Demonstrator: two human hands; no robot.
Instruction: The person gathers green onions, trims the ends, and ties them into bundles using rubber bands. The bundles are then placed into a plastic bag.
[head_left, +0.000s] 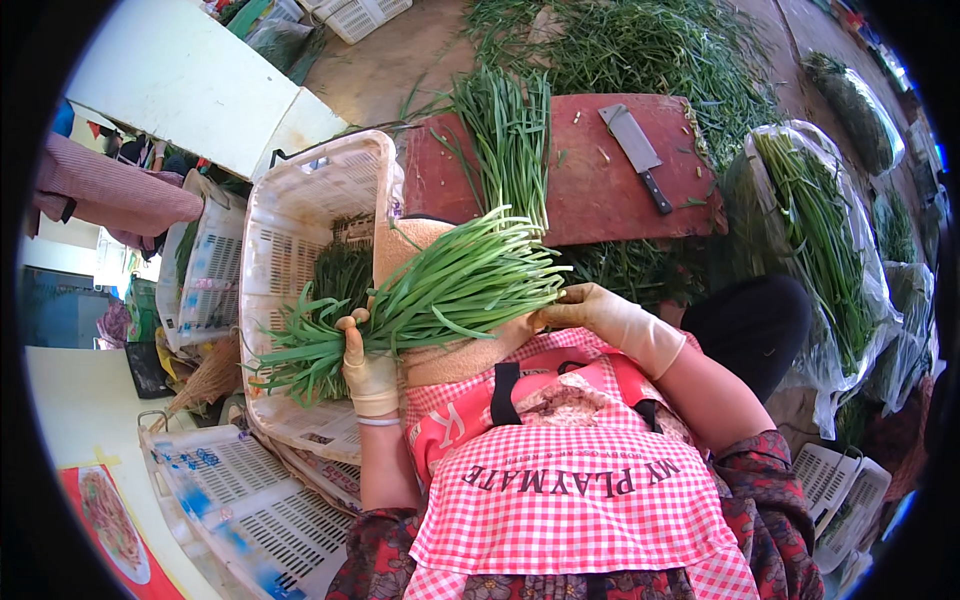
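Observation:
Across my lap lies a bunch of garlic chives (457, 277), its pale cut ends towards the right and its leaf tips towards the left. My left hand (364, 360), in a thin rubber glove, is closed around the leafy end, above the rim of a white plastic crate (322, 165). At the stem ends, the gloved fingers of my right hand (600, 319) touch the lowest stalks; their tips are partly hidden. A second bunch of chives (506, 135) lies on the red board (622, 202) before me. To its right rests a cleaver (634, 139) with a black handle.
A large heap of loose greens (660, 60) covers the floor beyond the board. Plastic bags of chives (817, 240) stand at the right. More white crates (255, 502) sit at the left, near a straw broom (210, 371). Another person's sleeve (120, 180) reaches in at far left.

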